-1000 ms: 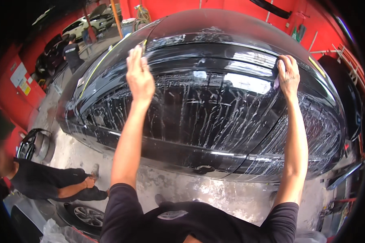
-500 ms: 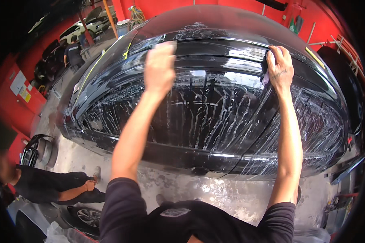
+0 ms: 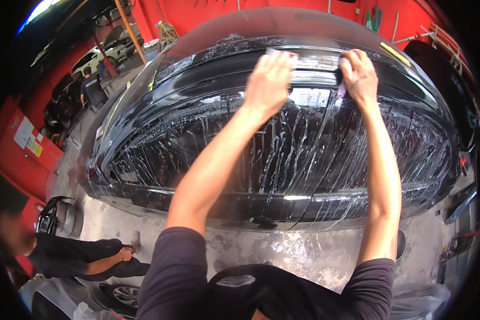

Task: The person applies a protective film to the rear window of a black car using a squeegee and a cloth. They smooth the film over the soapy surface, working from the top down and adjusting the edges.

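A black car (image 3: 240, 213), wet along its side windows with white runs and drops, lies in front of me. My left hand (image 3: 268, 86) presses on its roof edge, the fingers together over a flat, pale grey piece (image 3: 280, 53) whose kind I cannot make out; motion smears its edges. Farther right along that edge, my right hand (image 3: 360, 77) has its fingers curled over the trim above the door. A lilac cloth (image 3: 341, 90) pokes out beneath the right fingers, partly hidden by them.
Yellow tape strips (image 3: 394, 54) mark the roof edge. At the lower left another person (image 3: 85, 255) in dark clothes stands beside a grey car's wheel (image 3: 124, 294). A second person (image 3: 93, 88) is farther back at left. A red wall (image 3: 282, 6) runs behind the car.
My left hand has slid to the right along the roof edge, close to the right hand. The right hand stays at the trim. The whole view has shifted slightly.
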### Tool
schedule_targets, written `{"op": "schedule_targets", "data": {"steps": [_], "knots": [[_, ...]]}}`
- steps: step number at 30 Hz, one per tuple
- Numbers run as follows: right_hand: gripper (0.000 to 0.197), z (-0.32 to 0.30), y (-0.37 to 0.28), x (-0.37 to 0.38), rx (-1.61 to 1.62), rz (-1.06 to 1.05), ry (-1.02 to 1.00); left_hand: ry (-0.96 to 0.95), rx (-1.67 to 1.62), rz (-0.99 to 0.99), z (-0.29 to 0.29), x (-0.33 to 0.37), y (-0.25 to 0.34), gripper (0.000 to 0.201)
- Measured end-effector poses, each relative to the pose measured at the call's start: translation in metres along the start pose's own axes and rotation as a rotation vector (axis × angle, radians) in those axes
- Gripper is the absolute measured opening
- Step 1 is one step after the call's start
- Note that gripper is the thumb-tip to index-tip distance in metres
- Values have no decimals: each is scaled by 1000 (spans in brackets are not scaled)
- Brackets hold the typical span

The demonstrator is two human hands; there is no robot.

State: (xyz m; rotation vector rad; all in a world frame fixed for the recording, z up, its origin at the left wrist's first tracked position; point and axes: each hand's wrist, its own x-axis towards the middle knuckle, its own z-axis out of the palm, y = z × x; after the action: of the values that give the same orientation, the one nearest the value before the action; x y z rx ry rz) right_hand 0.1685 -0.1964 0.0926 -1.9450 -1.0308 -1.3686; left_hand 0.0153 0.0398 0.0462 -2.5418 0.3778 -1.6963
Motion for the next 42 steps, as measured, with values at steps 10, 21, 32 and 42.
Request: {"op": "schedule_targets", "data": {"steps": [10, 21, 32, 42], "knots": [[26, -11, 26, -9, -17, 124, 106, 91, 244, -144, -5, -6, -21, 35], [27, -16, 42, -15, -22, 189, 137, -6, 141, -277, -44, -34, -66, 32], [27, -6, 36, -13, -37, 149, 125, 51, -30, 22, 52, 52, 67, 46], [28, -1, 37, -17, -45, 189, 177, 85, 271, -493, -79, -86, -83, 43]]}}
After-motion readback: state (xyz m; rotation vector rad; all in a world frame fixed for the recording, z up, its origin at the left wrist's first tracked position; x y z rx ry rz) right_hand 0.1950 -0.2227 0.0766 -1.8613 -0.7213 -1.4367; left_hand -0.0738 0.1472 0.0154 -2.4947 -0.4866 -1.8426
